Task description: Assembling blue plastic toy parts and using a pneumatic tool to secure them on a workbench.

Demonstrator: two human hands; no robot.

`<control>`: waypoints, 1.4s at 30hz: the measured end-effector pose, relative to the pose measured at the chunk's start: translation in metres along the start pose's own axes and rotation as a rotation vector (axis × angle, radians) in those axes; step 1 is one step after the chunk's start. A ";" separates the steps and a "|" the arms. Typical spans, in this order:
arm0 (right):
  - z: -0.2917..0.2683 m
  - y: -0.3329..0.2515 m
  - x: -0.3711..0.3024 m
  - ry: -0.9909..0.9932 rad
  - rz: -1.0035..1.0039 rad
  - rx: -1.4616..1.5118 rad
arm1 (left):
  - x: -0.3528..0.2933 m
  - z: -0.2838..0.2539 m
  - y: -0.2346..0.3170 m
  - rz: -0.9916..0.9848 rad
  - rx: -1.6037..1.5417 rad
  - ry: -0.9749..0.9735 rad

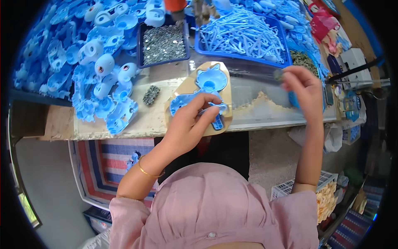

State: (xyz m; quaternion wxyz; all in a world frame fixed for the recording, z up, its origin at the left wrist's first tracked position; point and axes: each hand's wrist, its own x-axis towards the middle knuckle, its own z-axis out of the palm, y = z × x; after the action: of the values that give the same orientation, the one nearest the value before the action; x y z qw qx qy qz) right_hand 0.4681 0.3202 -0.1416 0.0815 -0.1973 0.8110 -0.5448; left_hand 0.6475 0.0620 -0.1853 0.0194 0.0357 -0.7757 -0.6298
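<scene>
A light blue plastic toy shell [211,79] with a round, eared upper part lies hollow side up in a tan fixture board [178,120] on the bench. My left hand [186,122] is closed over its lower part, thumb and forefinger pinching a small light blue plastic piece [220,108]. Off to the right, my right hand [304,89] is raised with fingers pinched together. At its fingertips is a small grey-green thing [278,74], too blurred to name. Several light blue stick-like plastic parts [244,35] fill a blue tray beyond the fixture.
Heaped blue toy shells [99,70] cover the left side. A dark tray of small metal parts [163,43] stands behind the fixture, with a small metal cluster [151,95] nearer. An orange-red tool [175,6] hangs overhead. Greenish small parts [302,60] sit at right.
</scene>
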 end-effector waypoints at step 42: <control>0.136 -0.002 -0.006 -0.455 0.172 0.193 | -0.010 -0.043 -0.029 0.327 0.769 0.311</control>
State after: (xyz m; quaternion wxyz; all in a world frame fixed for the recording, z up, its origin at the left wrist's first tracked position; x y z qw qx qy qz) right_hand 0.5213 0.2063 -0.1935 0.3262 -0.2365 0.7297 -0.5525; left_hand 0.6611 0.0153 -0.2044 0.2205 0.0112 -0.9368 -0.2713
